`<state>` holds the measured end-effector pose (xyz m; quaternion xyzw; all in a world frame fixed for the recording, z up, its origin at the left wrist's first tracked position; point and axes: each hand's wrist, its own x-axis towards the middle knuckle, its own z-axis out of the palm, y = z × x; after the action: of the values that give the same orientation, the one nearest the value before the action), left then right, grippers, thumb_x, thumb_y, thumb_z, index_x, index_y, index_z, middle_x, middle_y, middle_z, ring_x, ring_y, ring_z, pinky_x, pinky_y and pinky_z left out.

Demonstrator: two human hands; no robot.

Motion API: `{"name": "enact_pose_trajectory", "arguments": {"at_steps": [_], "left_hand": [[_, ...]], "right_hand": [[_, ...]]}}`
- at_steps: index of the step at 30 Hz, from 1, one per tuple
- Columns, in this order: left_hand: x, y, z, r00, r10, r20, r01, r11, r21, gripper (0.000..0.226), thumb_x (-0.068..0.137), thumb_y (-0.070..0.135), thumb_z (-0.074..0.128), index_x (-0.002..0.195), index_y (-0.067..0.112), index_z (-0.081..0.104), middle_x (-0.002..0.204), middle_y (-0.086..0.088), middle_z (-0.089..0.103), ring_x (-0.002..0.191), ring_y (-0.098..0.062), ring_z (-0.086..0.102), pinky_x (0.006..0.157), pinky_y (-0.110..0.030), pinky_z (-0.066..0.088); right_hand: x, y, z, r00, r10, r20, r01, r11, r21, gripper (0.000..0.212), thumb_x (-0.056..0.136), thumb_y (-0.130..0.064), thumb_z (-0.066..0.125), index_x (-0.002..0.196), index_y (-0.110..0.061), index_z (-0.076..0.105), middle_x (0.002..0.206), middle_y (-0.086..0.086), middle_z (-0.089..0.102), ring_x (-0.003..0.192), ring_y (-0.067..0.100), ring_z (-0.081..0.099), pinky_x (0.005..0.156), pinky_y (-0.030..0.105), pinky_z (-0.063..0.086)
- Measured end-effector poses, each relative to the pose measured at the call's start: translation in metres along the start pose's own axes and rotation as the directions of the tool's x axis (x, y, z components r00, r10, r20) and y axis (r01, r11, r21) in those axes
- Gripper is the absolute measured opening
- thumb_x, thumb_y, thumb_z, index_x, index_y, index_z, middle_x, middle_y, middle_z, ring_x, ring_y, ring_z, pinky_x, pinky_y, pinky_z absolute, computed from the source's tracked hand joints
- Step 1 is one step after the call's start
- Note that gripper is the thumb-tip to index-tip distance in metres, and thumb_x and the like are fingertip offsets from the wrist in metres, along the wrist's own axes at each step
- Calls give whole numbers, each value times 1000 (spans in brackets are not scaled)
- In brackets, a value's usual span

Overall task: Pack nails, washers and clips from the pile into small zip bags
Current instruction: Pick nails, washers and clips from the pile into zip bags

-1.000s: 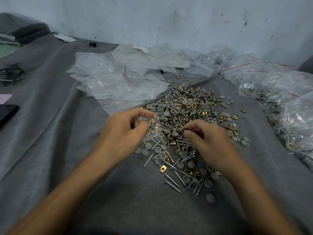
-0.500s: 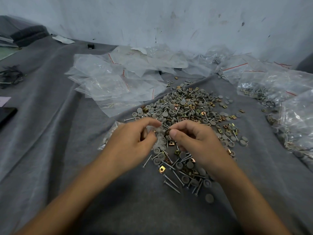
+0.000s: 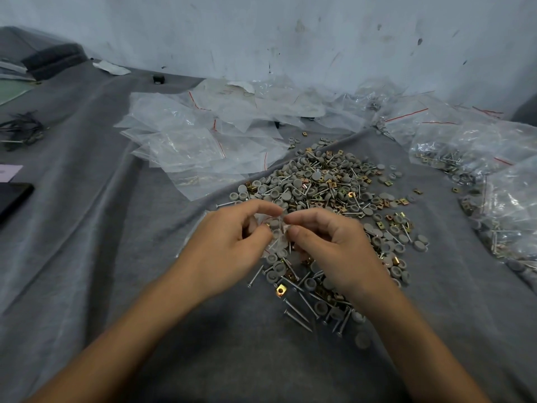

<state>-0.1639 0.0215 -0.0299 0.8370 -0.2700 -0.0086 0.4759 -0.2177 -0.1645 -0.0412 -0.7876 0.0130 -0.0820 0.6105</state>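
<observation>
Small zip bag (image 3: 276, 232): clear, held up just above the near-left edge of the pile (image 3: 328, 190), between both hands. Contents blurred; one brass-coloured piece shows inside.

Left hand (image 3: 229, 245): thumb and forefinger pinch the bag's left side, other fingers curled under.
Right hand (image 3: 329, 247): thumb and forefinger pinched together at the bag's top edge, fingertips nearly meeting the left forefinger. Cannot tell if it also holds a part.

Pile: grey washers, nails and brass clips mixed, lying on grey cloth (image 3: 87, 257). Its near edge thins out to loose nails (image 3: 296, 314) and a lone clip (image 3: 280, 290) between the forearms.

Room: bare cloth lies left of the left hand and toward the viewer. Empty bags (image 3: 189, 144) overlap beyond the pile's far-left edge, running back to the wall (image 3: 261, 33). Filled bags (image 3: 476, 149) crowd the right side, close to the pile's scatter. A black phone (image 3: 13, 196) sits at the left frame edge, well apart.
</observation>
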Motion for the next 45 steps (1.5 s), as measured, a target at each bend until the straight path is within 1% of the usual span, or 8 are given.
{"name": "enact_pose_trajectory", "arguments": {"at_steps": [5, 13, 16, 19, 26, 31, 38, 45], "left_hand": [[0, 0, 0, 1000, 0, 2, 0, 1000, 1, 31, 86, 30, 52, 110, 39, 69, 61, 0, 61, 63, -17, 65, 69, -46, 54], [1, -1, -1, 1000, -8, -3, 8, 1000, 1, 30, 87, 30, 52, 111, 39, 69, 60, 4, 62, 62, -13, 65, 65, -34, 52], [1, -2, -1, 1000, -10, -5, 10, 1000, -4, 31, 88, 30, 51, 111, 40, 68, 58, 7, 61, 63, -10, 66, 65, -32, 51], [0, -2, -1, 1000, -7, -6, 7, 1000, -8, 30, 88, 30, 51, 110, 41, 68, 57, 8, 61, 62, -8, 67, 64, -32, 49], [1, -4, -1, 1000, -8, -10, 7, 1000, -26, 28, 88, 30, 51, 107, 44, 67, 56, 8, 60, 62, -10, 67, 63, -28, 48], [1, -6, -1, 1000, 4, -17, -4, 999, -34, 29, 89, 30, 52, 111, 40, 68, 58, 7, 61, 61, -10, 65, 62, -23, 49], [0, -5, -2, 1000, 18, -14, -18, 1000, -13, 29, 94, 18, 57, 112, 38, 68, 57, 6, 61, 62, -11, 66, 59, -13, 46], [0, -2, -1, 1000, 13, -15, -13, 1000, 7, 27, 92, 24, 56, 112, 38, 69, 60, 5, 63, 62, -12, 66, 66, -37, 55]], "right_hand": [[0, -2, 0, 1000, 1, -5, -1, 1000, -4, 20, 96, -10, 68, 106, -26, 75, 95, -6, 77, 88, 15, 74, 75, 44, 63], [0, -4, -7, 999, -16, -44, 15, 999, -29, 8, 92, -24, 73, 97, -26, 67, 80, -1, 77, 72, 26, 72, 61, 33, 56], [2, 0, -18, 989, -52, -139, 20, 974, -225, 11, 90, -43, 70, 87, -32, 70, 61, -5, 67, 51, 12, 57, 50, 23, 46], [4, 5, -26, 993, -58, -105, -1, 870, -494, 26, 87, -56, 65, 79, -31, 71, 60, -15, 60, 51, 4, 50, 50, 27, 40], [5, 4, -25, 992, 111, 62, -22, 628, -778, 12, 88, -47, 73, 86, -36, 69, 72, -17, 59, 65, -1, 54, 53, 22, 33], [4, 3, -25, 972, 191, 135, -27, 667, -745, 9, 88, -39, 76, 88, -37, 67, 74, -16, 63, 71, -6, 59, 56, 20, 39], [1, 4, -22, 989, 59, 135, 58, 683, -728, 6, 94, -36, 68, 91, -36, 63, 86, -16, 56, 78, -1, 52, 64, 23, 38], [-1, -2, -12, 998, -46, 45, 55, 972, -230, 8, 93, -24, 72, 93, -32, 69, 82, -6, 69, 70, 11, 64, 61, 32, 54]]}}
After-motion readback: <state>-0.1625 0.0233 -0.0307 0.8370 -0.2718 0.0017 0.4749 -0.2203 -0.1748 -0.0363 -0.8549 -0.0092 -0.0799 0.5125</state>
